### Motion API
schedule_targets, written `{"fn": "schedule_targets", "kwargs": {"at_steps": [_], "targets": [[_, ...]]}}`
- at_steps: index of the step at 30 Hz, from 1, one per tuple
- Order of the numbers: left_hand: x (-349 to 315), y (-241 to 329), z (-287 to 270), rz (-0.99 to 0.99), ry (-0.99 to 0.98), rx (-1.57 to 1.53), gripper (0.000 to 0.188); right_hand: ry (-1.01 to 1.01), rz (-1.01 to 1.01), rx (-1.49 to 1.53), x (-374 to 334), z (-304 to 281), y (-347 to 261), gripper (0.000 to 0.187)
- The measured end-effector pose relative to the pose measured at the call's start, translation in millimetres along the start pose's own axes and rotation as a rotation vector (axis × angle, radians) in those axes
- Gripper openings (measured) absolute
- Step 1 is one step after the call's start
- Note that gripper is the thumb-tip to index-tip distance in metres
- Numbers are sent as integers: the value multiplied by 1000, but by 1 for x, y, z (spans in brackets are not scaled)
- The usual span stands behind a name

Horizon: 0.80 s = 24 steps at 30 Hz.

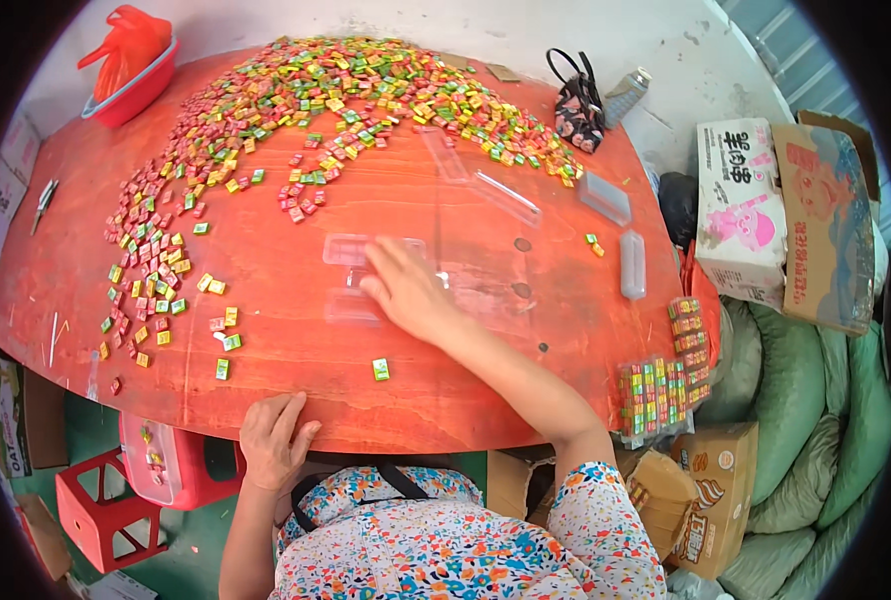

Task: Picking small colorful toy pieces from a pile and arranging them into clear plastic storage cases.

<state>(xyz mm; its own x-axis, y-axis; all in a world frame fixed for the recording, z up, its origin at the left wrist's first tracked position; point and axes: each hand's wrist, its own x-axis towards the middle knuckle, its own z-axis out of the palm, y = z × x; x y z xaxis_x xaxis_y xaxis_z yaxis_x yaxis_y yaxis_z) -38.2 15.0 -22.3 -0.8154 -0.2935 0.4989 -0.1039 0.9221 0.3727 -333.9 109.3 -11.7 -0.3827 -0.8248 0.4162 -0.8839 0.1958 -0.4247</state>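
My right hand (pixel 404 288) reaches over the middle of the red table (pixel 486 390), fingers stretched out. It lies on or just above clear plastic trays; the upper tray (pixel 342 250) shows beside the fingertips, and a blurred lower one (pixel 350 307) sits by the thumb. My palm hides part of them. At the table's front edge rests my left hand (pixel 277 438), its fingers slightly bent and apart, holding nothing. A single green-and-yellow small packet (pixel 381 370) lies between my two hands.
A big heap of small red, yellow and green packets (pixel 346 80) curves along the far side. Clear containers (pixel 604 199) stand at right, near filled packs (pixel 654 395). A red basin (pixel 144 88), scissors (pixel 44 204), a bag (pixel 579 110), cartons (pixel 741 215) and a red stool (pixel 106 510) surround the work.
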Motion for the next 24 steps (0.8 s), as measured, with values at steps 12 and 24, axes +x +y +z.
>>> {"fn": "schedule_targets", "kwargs": {"at_steps": [12, 24], "targets": [[7, 9, 0, -2, 33, 75, 44, -48, 157, -311, 99, -18, 137, 34], [9, 8, 0, 9, 152, 73, 37, -113, -43, 208, 52, -37, 38, 28]]}}
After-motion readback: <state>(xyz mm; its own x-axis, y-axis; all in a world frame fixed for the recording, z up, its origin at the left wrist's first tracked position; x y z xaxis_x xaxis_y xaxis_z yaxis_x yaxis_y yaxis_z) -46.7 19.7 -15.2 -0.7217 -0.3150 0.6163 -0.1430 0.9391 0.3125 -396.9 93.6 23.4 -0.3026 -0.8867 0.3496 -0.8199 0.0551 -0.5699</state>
